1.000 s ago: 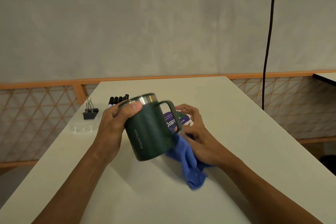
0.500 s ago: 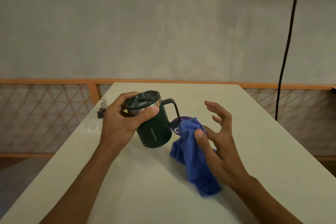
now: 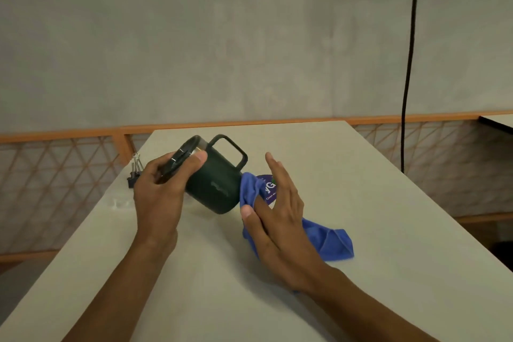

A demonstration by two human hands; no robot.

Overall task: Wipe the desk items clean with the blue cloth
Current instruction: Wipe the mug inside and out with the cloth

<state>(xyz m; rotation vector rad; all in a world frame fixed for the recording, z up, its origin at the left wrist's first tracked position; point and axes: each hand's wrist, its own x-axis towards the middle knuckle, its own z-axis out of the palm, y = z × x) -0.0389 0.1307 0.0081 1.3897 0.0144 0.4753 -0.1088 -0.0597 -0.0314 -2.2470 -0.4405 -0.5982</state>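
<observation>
1x dark green metal mug w/ black lid on, so contents are hidden. L hand is clamped round its lid end, thumb across the rim. The mug is tilted, handle up, base low over the pale flat desk; can't tell if it touches. 1x crumpled blue cloth lies on the desk just beside the mug base. R hand rests on it, fingers straight, thumb pressing the fabric. 1x round purple printed disc peeks out under the cloth. Black binder clips sit at the desk's left edge, count unclear. 1x black cable hangs by the wall.
</observation>
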